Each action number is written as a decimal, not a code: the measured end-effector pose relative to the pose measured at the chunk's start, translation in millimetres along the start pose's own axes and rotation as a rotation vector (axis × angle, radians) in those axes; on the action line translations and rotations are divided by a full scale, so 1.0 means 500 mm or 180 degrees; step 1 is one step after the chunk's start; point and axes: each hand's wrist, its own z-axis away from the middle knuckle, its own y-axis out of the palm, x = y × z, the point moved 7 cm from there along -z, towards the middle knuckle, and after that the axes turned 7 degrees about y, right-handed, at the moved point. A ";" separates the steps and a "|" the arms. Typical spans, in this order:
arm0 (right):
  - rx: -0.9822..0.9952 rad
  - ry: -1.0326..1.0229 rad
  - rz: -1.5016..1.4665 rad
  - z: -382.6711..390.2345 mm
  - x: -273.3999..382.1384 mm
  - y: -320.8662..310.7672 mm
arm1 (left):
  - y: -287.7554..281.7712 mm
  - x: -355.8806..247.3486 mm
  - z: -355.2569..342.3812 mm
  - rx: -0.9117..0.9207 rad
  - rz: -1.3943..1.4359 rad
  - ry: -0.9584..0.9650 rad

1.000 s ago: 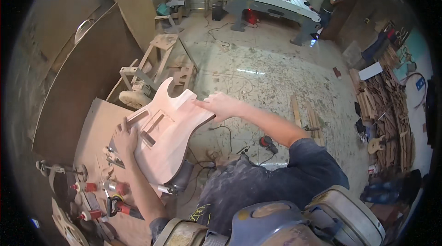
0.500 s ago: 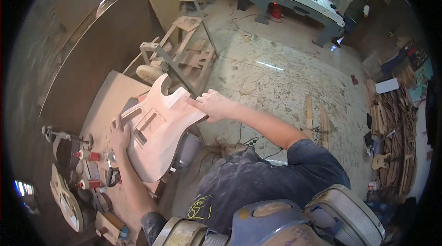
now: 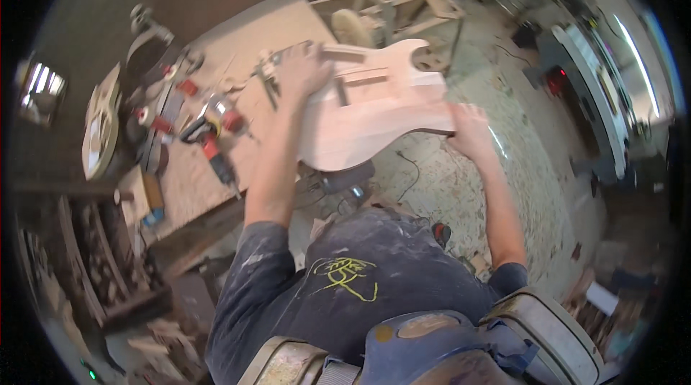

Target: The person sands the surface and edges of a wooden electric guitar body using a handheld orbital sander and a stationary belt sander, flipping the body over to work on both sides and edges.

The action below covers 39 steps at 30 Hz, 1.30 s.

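A pale, unfinished wooden guitar body (image 3: 374,126) with routed cavities lies face up at the right side of the plywood workbench (image 3: 194,205). My left hand (image 3: 306,69) has its fingers wrapped over the body's upper left edge, beside some small metal clamps. My right hand (image 3: 471,133) grips the body's right end, thumb and fingers at the rim. A dark metal piece (image 3: 345,176) shows partly beneath the body. Left of my left arm lie a red and black power tool (image 3: 212,158), a red and silver tool (image 3: 223,115) and red-capped bottles (image 3: 155,120).
A cream guitar body (image 3: 101,133) stands at the far left, above a rack of wood pieces (image 3: 101,255). A wooden stand with a wheel (image 3: 389,7) is behind the bench. A large grey machine table (image 3: 590,97) is at the right. Cables run over the dusty floor (image 3: 525,205).
My view has swung to the left, bringing the bench toward the middle. The guitar body has turned clockwise, its horns now pointing right, with both my hands still holding it.
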 end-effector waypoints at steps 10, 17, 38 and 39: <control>-0.0217 -0.0523 0.0440 -0.130 -0.028 0.010 | -0.015 -0.009 0.046 -0.0445 -0.0088 -0.0505; -0.0264 -0.0792 0.0224 -0.165 0.057 0.030 | -0.055 0.089 0.107 -0.0507 -0.0336 -0.0767; 0.0615 0.0020 -0.0197 0.022 0.030 -0.031 | 0.014 0.000 -0.046 -0.0024 0.0067 0.0145; 0.0564 0.0074 -0.0224 0.028 0.019 -0.037 | 0.018 -0.016 -0.052 -0.0051 0.0093 0.0226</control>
